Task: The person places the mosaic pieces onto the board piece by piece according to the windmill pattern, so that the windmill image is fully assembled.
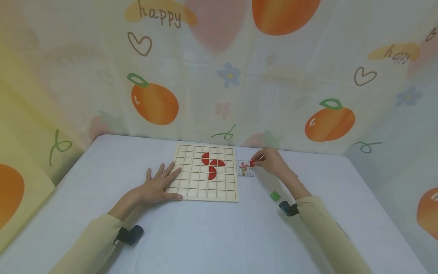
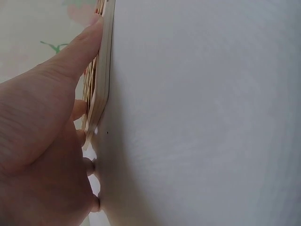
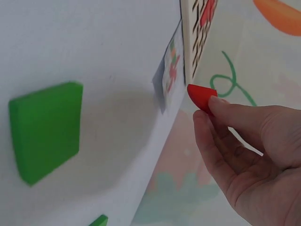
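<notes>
A pale wooden grid board (image 1: 191, 192) lies on the white table, with several red rounded pieces (image 1: 212, 173) set in its squares. My left hand (image 1: 155, 189) rests on its lower left edge, fingers spread and the thumb along the near side. Just right of the board, my right hand (image 1: 272, 161) pinches a small red piece (image 3: 202, 95) with a curved edge between thumb and fingertips. It is held above the table by a small pattern card (image 1: 245, 168), which shows a red and green figure on a grid.
A green square piece (image 1: 275, 196) lies on the table near the right forearm. Part of another green piece (image 3: 99, 221) shows at the bottom of the right wrist view. Behind the table (image 1: 205, 236) hangs a curtain (image 1: 191, 76) printed with oranges.
</notes>
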A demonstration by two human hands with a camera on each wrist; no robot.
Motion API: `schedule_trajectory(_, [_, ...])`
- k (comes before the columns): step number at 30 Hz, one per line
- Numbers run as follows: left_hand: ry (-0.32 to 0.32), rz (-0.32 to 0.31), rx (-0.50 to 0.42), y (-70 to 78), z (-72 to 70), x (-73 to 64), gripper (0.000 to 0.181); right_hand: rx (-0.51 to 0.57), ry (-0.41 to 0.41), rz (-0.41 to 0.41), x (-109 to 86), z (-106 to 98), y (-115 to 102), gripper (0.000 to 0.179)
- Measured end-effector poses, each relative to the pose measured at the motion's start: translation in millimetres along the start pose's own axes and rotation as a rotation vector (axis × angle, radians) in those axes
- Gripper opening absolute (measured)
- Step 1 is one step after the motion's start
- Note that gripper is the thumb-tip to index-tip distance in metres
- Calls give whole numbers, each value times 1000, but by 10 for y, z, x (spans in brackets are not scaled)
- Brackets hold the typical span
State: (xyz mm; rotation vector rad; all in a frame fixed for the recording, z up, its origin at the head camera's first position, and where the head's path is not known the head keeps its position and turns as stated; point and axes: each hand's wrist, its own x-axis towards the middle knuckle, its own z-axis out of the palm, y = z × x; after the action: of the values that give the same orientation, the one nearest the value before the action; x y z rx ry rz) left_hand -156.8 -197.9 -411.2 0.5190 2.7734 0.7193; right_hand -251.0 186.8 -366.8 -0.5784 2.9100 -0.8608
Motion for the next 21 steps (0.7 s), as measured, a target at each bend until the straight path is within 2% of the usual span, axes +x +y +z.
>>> schedule_trajectory(9, [-3,1,-8,-1,-7,-6,99,34,-9,-60,85,118,-198,9])
schedule_trajectory(17, [1,-1,-4,-18,3,8,98,124,-50,-24,177,239,-373,11])
schedule_trajectory(21, [1,-3,1,-26,12,7,98,104,-47,-32,217,322,-468,11])
